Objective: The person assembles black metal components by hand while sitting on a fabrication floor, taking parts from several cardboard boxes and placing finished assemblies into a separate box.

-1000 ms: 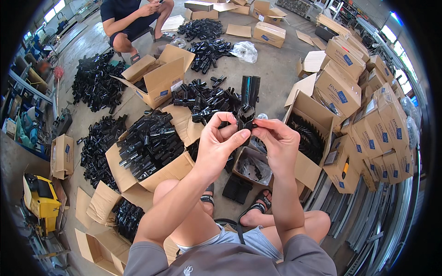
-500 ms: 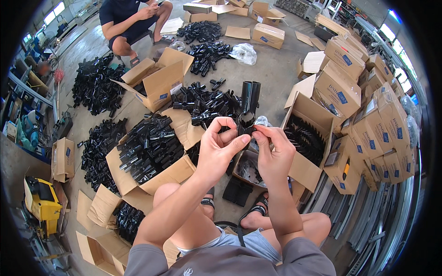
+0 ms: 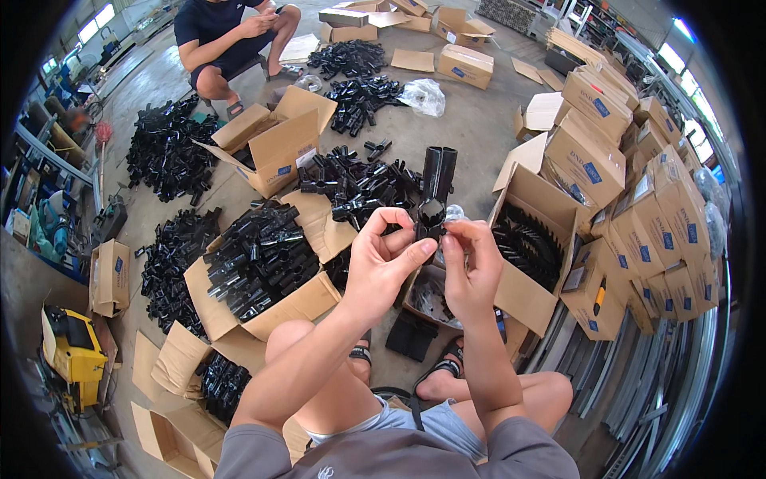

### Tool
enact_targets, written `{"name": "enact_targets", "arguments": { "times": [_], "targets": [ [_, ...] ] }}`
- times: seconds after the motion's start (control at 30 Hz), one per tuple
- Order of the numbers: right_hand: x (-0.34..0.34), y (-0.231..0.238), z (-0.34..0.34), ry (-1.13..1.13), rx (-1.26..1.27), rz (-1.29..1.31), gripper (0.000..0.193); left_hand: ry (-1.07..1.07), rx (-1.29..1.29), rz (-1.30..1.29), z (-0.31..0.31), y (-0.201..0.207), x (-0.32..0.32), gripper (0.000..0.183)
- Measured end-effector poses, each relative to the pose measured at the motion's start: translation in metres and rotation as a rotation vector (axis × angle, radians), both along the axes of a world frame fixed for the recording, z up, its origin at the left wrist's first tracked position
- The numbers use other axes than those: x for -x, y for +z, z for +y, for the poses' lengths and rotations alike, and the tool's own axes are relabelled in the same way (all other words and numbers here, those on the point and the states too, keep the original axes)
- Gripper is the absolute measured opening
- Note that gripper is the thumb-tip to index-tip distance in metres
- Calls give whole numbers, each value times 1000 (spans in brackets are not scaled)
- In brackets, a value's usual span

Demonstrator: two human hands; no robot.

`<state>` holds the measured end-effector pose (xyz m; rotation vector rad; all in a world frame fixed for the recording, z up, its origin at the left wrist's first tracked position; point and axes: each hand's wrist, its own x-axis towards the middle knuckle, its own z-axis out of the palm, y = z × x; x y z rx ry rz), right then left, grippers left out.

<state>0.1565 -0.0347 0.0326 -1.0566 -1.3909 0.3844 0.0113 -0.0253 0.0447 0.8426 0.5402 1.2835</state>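
Observation:
A glossy black pipe connector point(image 3: 438, 177), with an upright split tube and a ring-like socket below it, is raised in front of me. My left hand point(image 3: 381, 259) pinches its lower end between thumb and fingers. At the right side of that lower end, my right hand point(image 3: 474, 267) is closed, thumb against forefinger. A small dark piece shows at those fingertips, too small to name. Beneath my hands, an open carton point(image 3: 431, 291) holds clear plastic and small parts, partly hidden by my right hand.
Piles of black connectors point(image 3: 363, 188) lie on the floor ahead and left. An open carton point(image 3: 263, 263) of connectors stands left, another carton point(image 3: 531, 299) of black parts right. Stacked boxes point(image 3: 654, 215) and metal rails point(image 3: 638, 383) line the right. A person point(image 3: 231, 40) sits at far left.
The connector's upper end has shifted slightly right and down. My right hand has moved slightly left and down, still closed at the connector's side. My left hand keeps its pinch.

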Motion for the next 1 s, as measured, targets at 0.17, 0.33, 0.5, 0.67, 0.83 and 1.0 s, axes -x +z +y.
{"name": "enact_targets", "arguments": {
  "times": [0.17, 0.33, 0.5, 0.67, 0.83, 1.0],
  "targets": [
    [3, -1, 2, -92, -4, -254, 7, 5, -6, 0, 0, -7, 2, 31],
    [11, 4, -6, -64, -20, -66, 7, 4, -41, 23, -1, -8, 2, 30],
    [5, -6, 7, -130, -87, -259, 7, 0, -30, 42, 2, -11, -4, 30],
    [15, -5, 12, -158, 0, -282, 32, 25, -27, 24, 0, -9, 2, 33],
    [22, -23, 16, -234, 190, 126, 62, 106, -190, 127, 5, -7, 39, 37],
    [-31, -85, 4, -165, 430, 225, 59, 363, -123, 450, -58, -10, 174, 43]
  ]
}}
